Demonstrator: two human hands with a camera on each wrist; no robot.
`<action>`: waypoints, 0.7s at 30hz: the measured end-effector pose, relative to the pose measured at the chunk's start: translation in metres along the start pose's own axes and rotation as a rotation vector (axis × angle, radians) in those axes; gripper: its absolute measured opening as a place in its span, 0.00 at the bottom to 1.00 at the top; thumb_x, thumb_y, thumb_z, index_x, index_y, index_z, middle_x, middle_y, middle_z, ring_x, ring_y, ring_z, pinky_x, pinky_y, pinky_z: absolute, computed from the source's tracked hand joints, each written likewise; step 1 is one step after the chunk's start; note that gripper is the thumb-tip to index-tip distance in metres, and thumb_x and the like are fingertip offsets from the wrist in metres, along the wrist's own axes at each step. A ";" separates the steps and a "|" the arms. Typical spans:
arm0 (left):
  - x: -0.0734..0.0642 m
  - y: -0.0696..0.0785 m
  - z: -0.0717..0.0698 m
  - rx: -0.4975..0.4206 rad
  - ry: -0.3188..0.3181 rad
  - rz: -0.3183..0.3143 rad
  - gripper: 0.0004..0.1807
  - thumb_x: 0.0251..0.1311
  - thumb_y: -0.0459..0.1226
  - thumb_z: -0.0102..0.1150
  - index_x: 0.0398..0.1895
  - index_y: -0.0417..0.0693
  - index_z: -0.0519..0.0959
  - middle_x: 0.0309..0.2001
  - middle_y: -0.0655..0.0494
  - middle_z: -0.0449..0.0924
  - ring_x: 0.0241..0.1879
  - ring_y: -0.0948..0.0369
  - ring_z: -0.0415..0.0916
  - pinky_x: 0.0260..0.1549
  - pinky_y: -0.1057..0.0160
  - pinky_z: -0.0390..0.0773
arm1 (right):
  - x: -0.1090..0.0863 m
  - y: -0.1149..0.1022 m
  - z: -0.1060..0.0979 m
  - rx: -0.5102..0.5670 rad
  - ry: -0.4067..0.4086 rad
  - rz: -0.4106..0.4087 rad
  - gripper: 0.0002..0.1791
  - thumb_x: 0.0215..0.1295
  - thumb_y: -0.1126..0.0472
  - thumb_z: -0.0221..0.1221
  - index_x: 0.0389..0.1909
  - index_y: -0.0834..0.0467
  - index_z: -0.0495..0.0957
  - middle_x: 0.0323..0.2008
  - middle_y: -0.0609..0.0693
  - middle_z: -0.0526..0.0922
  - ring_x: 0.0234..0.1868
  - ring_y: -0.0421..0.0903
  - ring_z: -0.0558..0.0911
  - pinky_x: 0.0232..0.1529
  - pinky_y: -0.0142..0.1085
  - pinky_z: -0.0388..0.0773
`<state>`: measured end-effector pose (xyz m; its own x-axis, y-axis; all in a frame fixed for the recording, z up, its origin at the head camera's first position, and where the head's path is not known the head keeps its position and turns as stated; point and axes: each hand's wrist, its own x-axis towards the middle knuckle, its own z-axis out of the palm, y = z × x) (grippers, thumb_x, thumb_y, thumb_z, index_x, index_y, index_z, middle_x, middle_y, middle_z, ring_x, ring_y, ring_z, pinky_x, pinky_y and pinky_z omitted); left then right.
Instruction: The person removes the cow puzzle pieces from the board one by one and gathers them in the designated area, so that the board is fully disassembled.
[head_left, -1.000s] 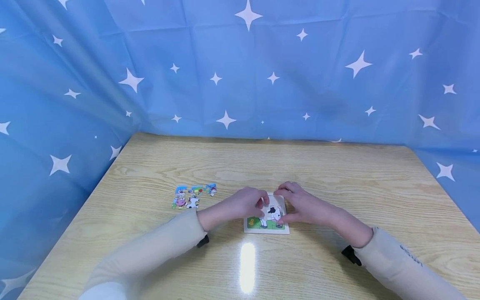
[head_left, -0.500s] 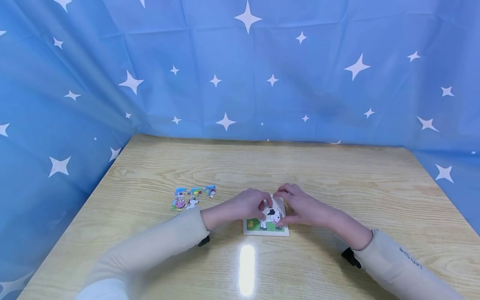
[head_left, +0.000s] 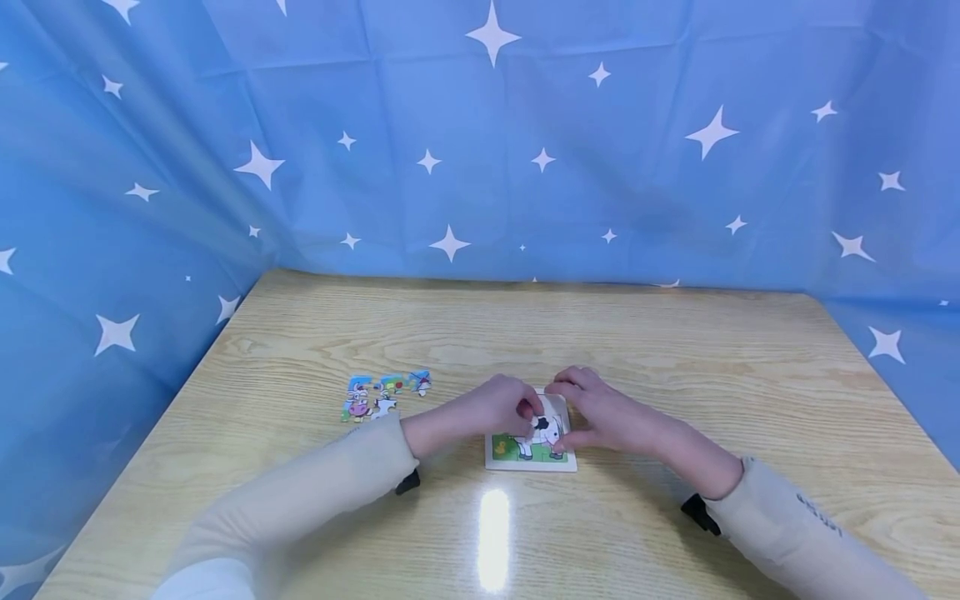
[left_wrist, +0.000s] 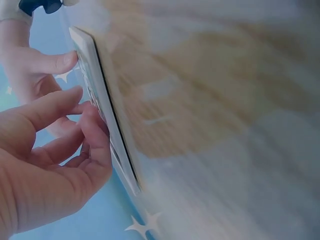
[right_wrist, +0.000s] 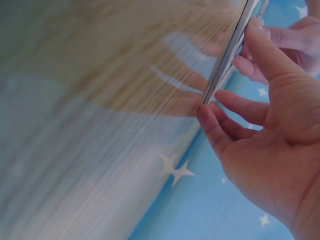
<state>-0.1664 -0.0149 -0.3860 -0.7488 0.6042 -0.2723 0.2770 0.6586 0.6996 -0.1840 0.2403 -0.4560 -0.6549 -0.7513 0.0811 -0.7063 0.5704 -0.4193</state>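
Observation:
A square jigsaw puzzle board (head_left: 531, 465) with a pale frame lies mid-table, showing part of a cow and a small yellow duck on green. Over its left side, my left hand (head_left: 501, 408) bends thumb and index finger together at a puzzle piece (head_left: 541, 423) with a black patch. The left wrist view has those fingertips right at the board's face, the piece largely hidden behind them. My right hand (head_left: 611, 415) holds the board from the right, thumb on the picture near the front and fingers at the back edge. In the right wrist view its fingertips (right_wrist: 205, 112) meet the board's edge.
Loose puzzle pieces lie left of the board: a cow's head (head_left: 358, 404), a white piece (head_left: 384, 406), and small ones (head_left: 420, 382) behind. The wooden table (head_left: 637, 333) ends at a blue star-patterned cloth (head_left: 480, 125) at the back and left.
My left thumb and index finger have drawn closer together over the board, and the left hand has shifted slightly to the right. The right hand stays in place at the board.

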 end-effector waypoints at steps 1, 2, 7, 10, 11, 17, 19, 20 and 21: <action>0.000 0.000 -0.001 -0.029 0.000 -0.017 0.11 0.64 0.24 0.73 0.49 0.37 0.88 0.34 0.59 0.78 0.35 0.65 0.72 0.37 0.71 0.72 | 0.000 0.000 0.000 0.004 -0.001 0.001 0.43 0.67 0.38 0.76 0.72 0.62 0.76 0.65 0.52 0.75 0.65 0.52 0.74 0.61 0.49 0.82; 0.001 0.000 -0.001 -0.054 0.000 -0.032 0.11 0.64 0.24 0.73 0.48 0.37 0.88 0.33 0.59 0.78 0.34 0.66 0.72 0.36 0.72 0.72 | 0.000 0.000 0.000 0.005 0.001 0.000 0.43 0.67 0.38 0.76 0.72 0.62 0.76 0.65 0.53 0.75 0.65 0.52 0.74 0.62 0.50 0.82; 0.002 0.000 -0.003 -0.107 0.012 -0.070 0.08 0.66 0.23 0.69 0.44 0.39 0.89 0.32 0.60 0.79 0.33 0.66 0.73 0.36 0.72 0.72 | 0.001 0.002 0.001 -0.005 0.001 -0.014 0.44 0.67 0.37 0.75 0.72 0.62 0.76 0.66 0.53 0.75 0.66 0.52 0.74 0.62 0.50 0.81; 0.002 0.000 -0.003 -0.107 0.025 -0.056 0.07 0.67 0.23 0.68 0.42 0.42 0.88 0.32 0.60 0.79 0.33 0.65 0.73 0.36 0.71 0.72 | 0.001 0.004 0.001 -0.026 -0.003 -0.021 0.44 0.67 0.36 0.74 0.73 0.61 0.76 0.66 0.52 0.75 0.66 0.52 0.74 0.62 0.49 0.81; 0.002 0.000 -0.003 -0.106 0.031 -0.046 0.08 0.67 0.23 0.68 0.41 0.42 0.87 0.32 0.60 0.79 0.34 0.65 0.73 0.36 0.71 0.73 | 0.002 0.004 0.001 -0.033 -0.005 -0.022 0.44 0.68 0.35 0.73 0.73 0.61 0.76 0.66 0.52 0.75 0.66 0.52 0.74 0.62 0.49 0.81; 0.000 0.002 -0.002 -0.096 0.056 0.002 0.09 0.64 0.22 0.69 0.36 0.44 0.84 0.32 0.58 0.79 0.31 0.65 0.73 0.31 0.72 0.73 | 0.002 0.003 0.002 -0.021 0.000 -0.027 0.45 0.68 0.35 0.73 0.73 0.62 0.76 0.65 0.52 0.76 0.65 0.52 0.74 0.60 0.48 0.82; 0.000 0.002 -0.003 -0.087 0.059 0.006 0.09 0.65 0.22 0.69 0.36 0.44 0.83 0.30 0.59 0.78 0.29 0.65 0.72 0.29 0.72 0.72 | 0.002 0.003 0.001 -0.013 0.004 -0.026 0.45 0.67 0.35 0.74 0.73 0.62 0.77 0.65 0.52 0.76 0.65 0.52 0.74 0.60 0.49 0.82; 0.000 0.002 -0.003 -0.087 0.057 0.006 0.09 0.65 0.23 0.69 0.36 0.45 0.83 0.30 0.59 0.78 0.28 0.66 0.72 0.28 0.72 0.71 | 0.002 0.003 0.001 -0.016 0.001 -0.021 0.45 0.67 0.35 0.74 0.73 0.62 0.77 0.65 0.52 0.76 0.65 0.52 0.74 0.60 0.48 0.82; -0.001 0.003 -0.003 -0.092 0.056 0.005 0.09 0.65 0.22 0.69 0.36 0.45 0.83 0.29 0.59 0.77 0.28 0.66 0.72 0.28 0.72 0.71 | 0.001 0.004 0.002 -0.023 -0.001 -0.012 0.46 0.67 0.34 0.73 0.73 0.62 0.77 0.65 0.51 0.76 0.65 0.51 0.74 0.60 0.48 0.82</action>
<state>-0.1665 -0.0148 -0.3822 -0.7811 0.5793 -0.2331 0.2261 0.6103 0.7593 -0.1871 0.2410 -0.4594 -0.6462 -0.7585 0.0845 -0.7199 0.5691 -0.3974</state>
